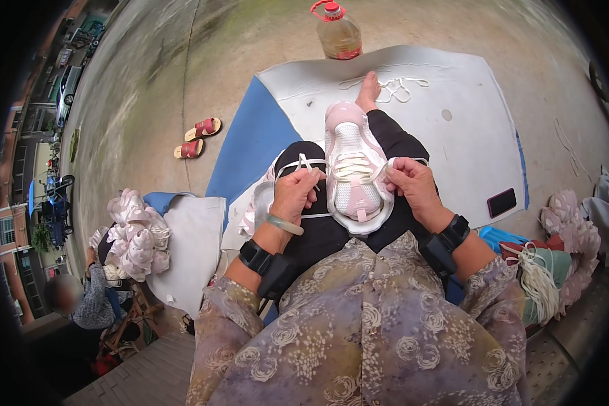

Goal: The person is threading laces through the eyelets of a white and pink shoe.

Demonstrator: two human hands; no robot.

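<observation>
A pink and white sneaker [345, 139] rests on my lap, its toe pointing away from me. Cream laces [355, 166] cross several times over its tongue. On the left of the shoe, my left hand [295, 193] pinches one lace end, which loops above the fingers. To the right, my right hand [416, 189] pinches the other lace close to the shoe's collar. Another pink and white shoe [254, 210] lies partly hidden beside my left leg.
A white sheet with a blue underside [467, 135] covers the ground ahead, with loose laces [402, 88] and a phone [501, 202] on it. Shoe piles [139, 237] flank me. A lace bundle [540, 281] lies right. Beyond are a jug [339, 34], red slippers [198, 138] and a seated person [98, 298].
</observation>
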